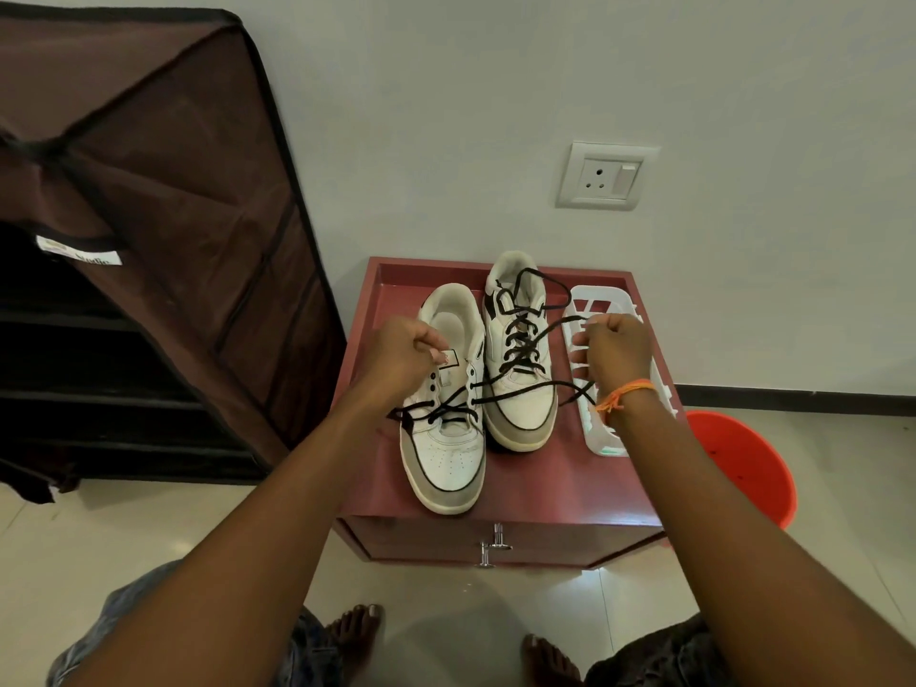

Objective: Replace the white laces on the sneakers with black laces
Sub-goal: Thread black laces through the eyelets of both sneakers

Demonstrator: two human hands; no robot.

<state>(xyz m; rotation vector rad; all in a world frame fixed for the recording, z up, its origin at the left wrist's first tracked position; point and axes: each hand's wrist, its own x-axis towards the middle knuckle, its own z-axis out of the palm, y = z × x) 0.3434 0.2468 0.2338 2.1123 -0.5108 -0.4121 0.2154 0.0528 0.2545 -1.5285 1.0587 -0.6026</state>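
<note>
Two sneakers stand side by side on the red cabinet point(570, 483). The right sneaker point(520, 359) already carries a black lace through all visible eyelets, its ends lying loose and untied. The left sneaker point(448, 423) is laced with the black lace point(525, 391) only through its lower eyelets; the upper eyelets, just below the left hand's grip, remain empty. The left hand point(401, 357) is clenched at the tongue, apparently pinching one lace end (the contact point is hidden by the fingers). The right hand point(617, 347) grasps the other end, drawn taut outward from the shoe. Remaining: thread the upper eyelets and tie both. Count: two sneakers, two black laces, one white basket point(607, 441) under the right hand's grip; no white laces are visible.
</note>
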